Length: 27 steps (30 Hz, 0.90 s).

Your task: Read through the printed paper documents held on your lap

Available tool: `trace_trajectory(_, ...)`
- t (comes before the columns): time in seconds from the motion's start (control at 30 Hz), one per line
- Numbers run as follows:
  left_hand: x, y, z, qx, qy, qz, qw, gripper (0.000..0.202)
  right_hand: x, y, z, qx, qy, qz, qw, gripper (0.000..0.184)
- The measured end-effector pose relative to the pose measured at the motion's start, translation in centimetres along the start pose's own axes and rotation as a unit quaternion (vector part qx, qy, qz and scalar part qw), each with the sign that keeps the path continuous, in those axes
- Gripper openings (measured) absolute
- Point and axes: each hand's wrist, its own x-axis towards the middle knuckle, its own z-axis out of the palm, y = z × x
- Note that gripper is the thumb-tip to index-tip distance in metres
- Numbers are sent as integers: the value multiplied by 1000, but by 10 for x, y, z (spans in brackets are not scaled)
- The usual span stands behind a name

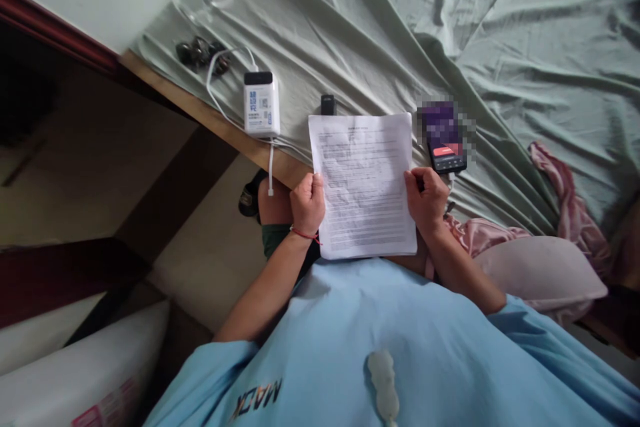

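Note:
A printed sheet of paper (364, 183) is held upright over my lap, at the edge of a bed. My left hand (308, 203) is closed on its left edge; a red thread is tied around that wrist. My right hand (425, 198) is closed on its right edge. Just beyond my right hand a phone (444, 139) with a lit screen lies on the green sheet (500, 33).
A white power bank (261, 103) with a white cable lies near the bed's wooden edge (220, 123), beside a small black object (327, 104) and dark round items (200, 53). Pink cloth (565, 203) and a pillow (540, 273) lie at right. Floor lies at left.

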Motion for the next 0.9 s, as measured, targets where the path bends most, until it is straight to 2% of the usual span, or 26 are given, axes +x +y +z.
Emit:
trace_trajectory(0.13, 0, -1, 0, -9, -3, -5, 1000, 41, -2, 2, 2, 17, 5, 7, 1000, 18)
trace_trajectory(0.37, 0, -2, 1, -1, -2, 7, 1000, 38, -1, 1, 0, 5, 9, -33, 999, 13)
trace_trajectory(0.5, 0, -2, 1, -2, -7, 13, 1000, 40, -1, -13, -11, -11, 43, -76, 996, 9)
trace_trajectory(0.6, 0, -3, 1, -18, -4, 2, 1000, 46, -1, -30, -20, 33, 27, -73, 996, 8)
trace_trajectory(0.73, 0, -6, 3, -29, 13, -8, 999, 52, 0, -50, -31, 142, -27, 11, 989, 15)
trace_trajectory(0.8, 1, -4, 3, -13, 9, -21, 1000, 51, 0, -57, -40, 217, -83, 51, 971, 23)
trace_trajectory(0.83, 1, -2, 2, -2, 2, -33, 999, 49, 0, -60, -44, 273, -132, 61, 951, 29)
trace_trajectory(0.9, 2, 4, -1, 16, -24, -67, 997, 45, 0, -65, -54, 397, -266, 57, 877, 48)
